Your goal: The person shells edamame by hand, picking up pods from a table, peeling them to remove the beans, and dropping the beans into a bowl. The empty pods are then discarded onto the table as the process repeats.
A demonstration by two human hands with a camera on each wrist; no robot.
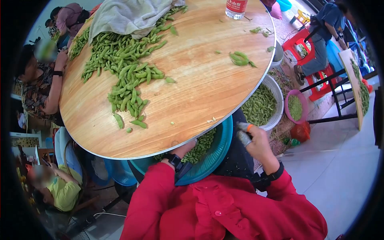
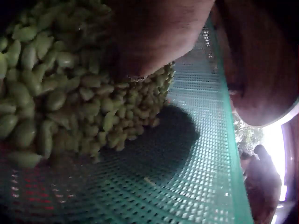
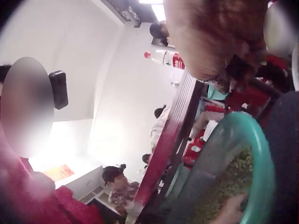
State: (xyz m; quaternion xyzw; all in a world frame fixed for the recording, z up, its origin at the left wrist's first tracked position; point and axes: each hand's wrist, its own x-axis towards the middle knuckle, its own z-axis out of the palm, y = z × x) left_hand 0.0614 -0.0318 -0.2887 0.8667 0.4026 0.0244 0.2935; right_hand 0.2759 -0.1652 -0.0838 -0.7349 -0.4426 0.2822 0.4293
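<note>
My left hand [image 1: 185,149] reaches under the table edge into a green plastic basket [image 1: 227,140] on my lap. It is over a heap of shelled green beans [image 2: 56,98], its fingers hidden in the left wrist view. Just right of the basket, my right hand [image 1: 259,145] hangs in the air, thumb and forefinger apart with nothing visible between them. Grey coverings wrap its fingertips [image 1: 244,139], and an orange band circles one finger. A pile of edamame pods [image 1: 124,68] lies on the round wooden table [image 1: 192,80], partly under a grey cloth [image 1: 130,18].
A white bucket of pods [image 1: 278,96] stands to the right, beside a pink basin [image 1: 305,105] and a red bag [image 1: 300,132]. A water bottle [image 1: 236,9] is on the far table edge. Several people sit or stand around, near red stools [image 1: 298,44].
</note>
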